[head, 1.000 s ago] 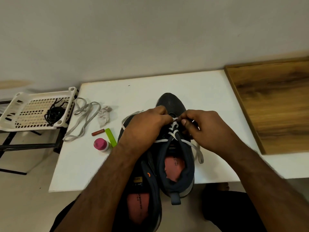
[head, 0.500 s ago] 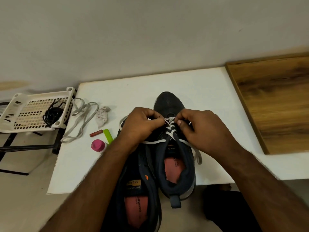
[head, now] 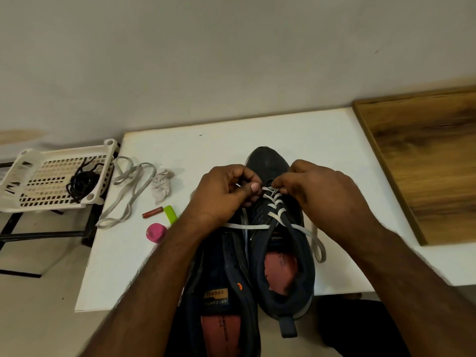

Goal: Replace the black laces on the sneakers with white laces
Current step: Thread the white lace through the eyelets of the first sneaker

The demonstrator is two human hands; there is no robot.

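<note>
1. Hands meet over the right sneaker (head: 280,243) on the white table (head: 322,140): left hand (head: 224,191) and right hand (head: 316,191) each have fingers pinched together on the white lace (head: 277,202) near the toe-end eyelets.
2. Left sneaker (head: 221,292) lies just beside it, without laces.
3. Black laces (head: 81,182) sit in the white basket (head: 31,199); a spare white lace (head: 128,186) lies on the table.

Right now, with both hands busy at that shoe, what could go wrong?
The right sneaker overhangs the white table edge at the heel, so a hard tug could tip it off. The white lace tail trails across the left sneaker under the left hand, so it might snag.
</note>
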